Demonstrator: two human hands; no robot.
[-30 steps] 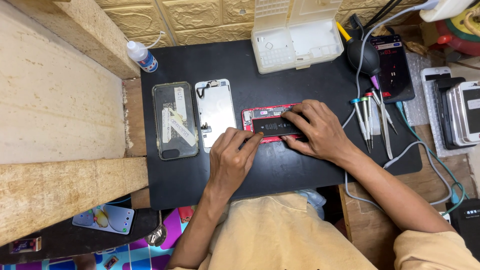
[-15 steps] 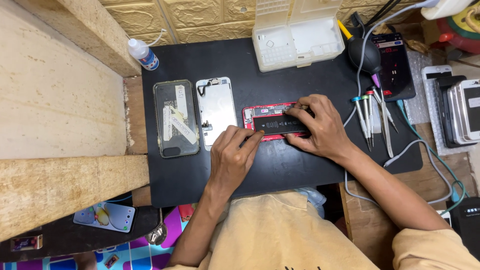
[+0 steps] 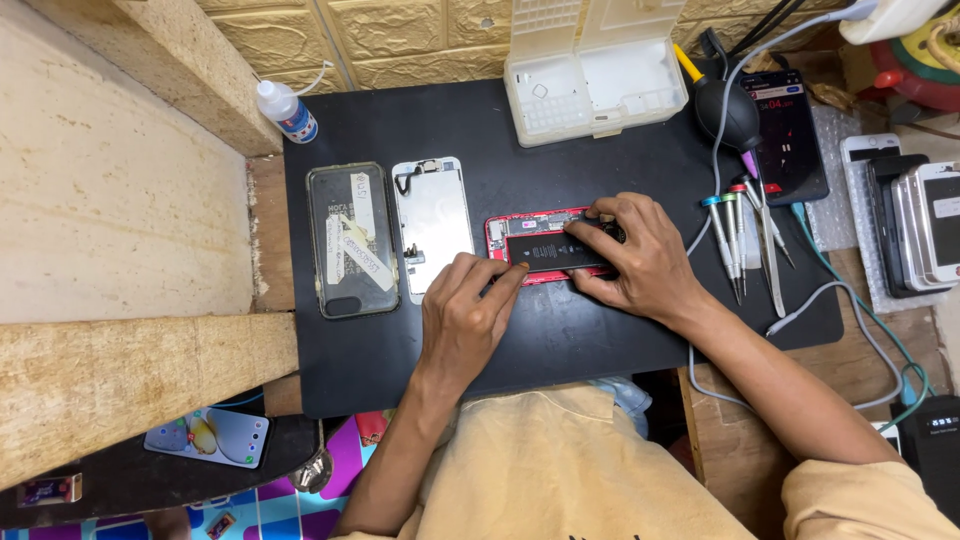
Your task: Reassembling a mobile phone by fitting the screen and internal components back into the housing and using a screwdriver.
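Wood blocks at the far left ran past the frame edge, and beside them lay a black rectangular mat (image 3: 560,340) covering the bench. On its left part sat a small white squeeze bottle with a blue label (image 3: 286,108), a dark clear-cased phone back with paper strips (image 3: 352,240), and a white detached phone screen panel (image 3: 433,226). Next came the left hand (image 3: 466,320), forearm rising from the lower edge, wrist bent, fingers loosely curled together with the fingertips (image 3: 516,274) pressed on the near edge of the opened red phone body with its black battery (image 3: 548,250) at mid-mat; whether it pinched a tool was hidden. The right hand (image 3: 640,258) lay over the phone's right end, hiding it, fingers spread and touching the frame on both sides. Further right stood a white plastic parts box (image 3: 596,70), lid open, and several slim screwdrivers (image 3: 738,232).
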